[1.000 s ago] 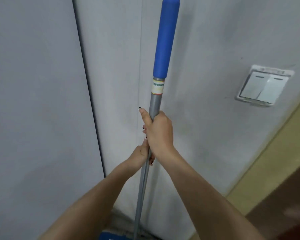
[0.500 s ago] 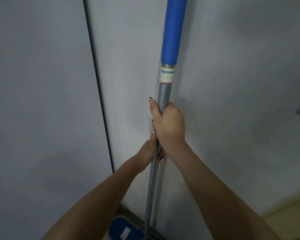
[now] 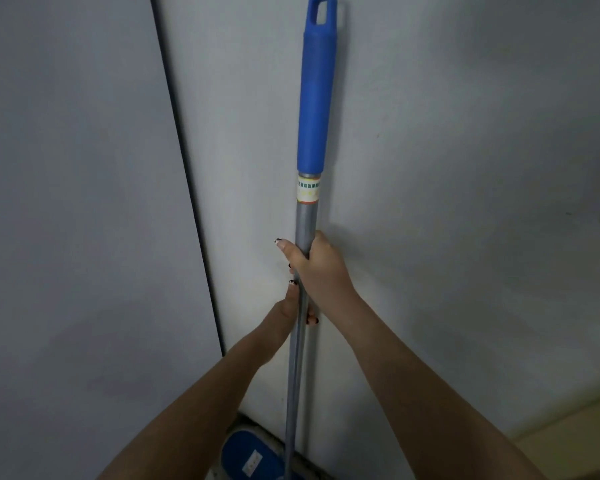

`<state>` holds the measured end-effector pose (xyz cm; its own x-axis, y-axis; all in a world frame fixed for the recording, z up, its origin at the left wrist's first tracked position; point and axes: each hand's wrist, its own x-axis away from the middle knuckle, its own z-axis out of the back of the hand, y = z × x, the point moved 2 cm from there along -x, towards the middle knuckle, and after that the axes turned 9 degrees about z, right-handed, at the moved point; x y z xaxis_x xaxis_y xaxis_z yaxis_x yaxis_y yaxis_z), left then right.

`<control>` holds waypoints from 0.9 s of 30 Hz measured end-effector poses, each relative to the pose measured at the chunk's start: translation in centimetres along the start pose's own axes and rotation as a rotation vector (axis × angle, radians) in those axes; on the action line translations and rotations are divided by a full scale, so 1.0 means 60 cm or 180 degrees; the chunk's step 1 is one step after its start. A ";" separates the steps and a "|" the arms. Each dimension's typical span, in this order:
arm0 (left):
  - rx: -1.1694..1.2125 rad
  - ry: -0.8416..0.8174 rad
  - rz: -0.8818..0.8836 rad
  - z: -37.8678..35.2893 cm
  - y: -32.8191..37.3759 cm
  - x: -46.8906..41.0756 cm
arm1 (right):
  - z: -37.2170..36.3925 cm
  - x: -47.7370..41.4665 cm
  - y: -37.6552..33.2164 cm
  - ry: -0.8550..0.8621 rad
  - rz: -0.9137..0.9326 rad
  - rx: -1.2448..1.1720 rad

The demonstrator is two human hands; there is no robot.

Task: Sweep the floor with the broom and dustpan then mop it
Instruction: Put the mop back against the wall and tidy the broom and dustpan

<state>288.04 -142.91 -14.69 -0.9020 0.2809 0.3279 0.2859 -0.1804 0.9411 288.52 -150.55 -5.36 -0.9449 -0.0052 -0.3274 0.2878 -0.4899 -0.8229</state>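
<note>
Right hand (image 3: 321, 268) above left hand (image 3: 286, 315), each clenched around grey mop handle (image 3: 305, 220).

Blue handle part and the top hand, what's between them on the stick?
Head view: below the blue grip sits a pale label, then bare grey pole down to the right hand.

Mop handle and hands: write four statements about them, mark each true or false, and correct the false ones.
1. The right hand and left hand both grip the grey pole. True.
2. The left hand is the higher one. False: the right hand sits above it.
3. One hand holds the blue grip. False: it is bare, above both hands.
4. The mop head lies at the foot of the wall. True.
</note>
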 end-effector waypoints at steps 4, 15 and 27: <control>0.0111 0.0180 -0.0074 0.033 -0.010 0.002 | -0.033 -0.018 -0.011 -0.0343 0.0076 0.0180; 0.0440 0.0858 0.0071 0.155 -0.051 -0.019 | -0.146 -0.056 0.003 -0.0594 -0.0213 -0.0160; 0.0524 0.1227 0.0366 0.209 -0.065 -0.055 | -0.212 -0.098 0.013 -0.0391 -0.0276 -0.0016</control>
<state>293.99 -131.31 -18.42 -0.9071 -0.1104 0.4061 0.4113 -0.0285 0.9110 296.31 -139.81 -9.99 -0.9781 -0.0697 -0.1959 0.2047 -0.4888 -0.8481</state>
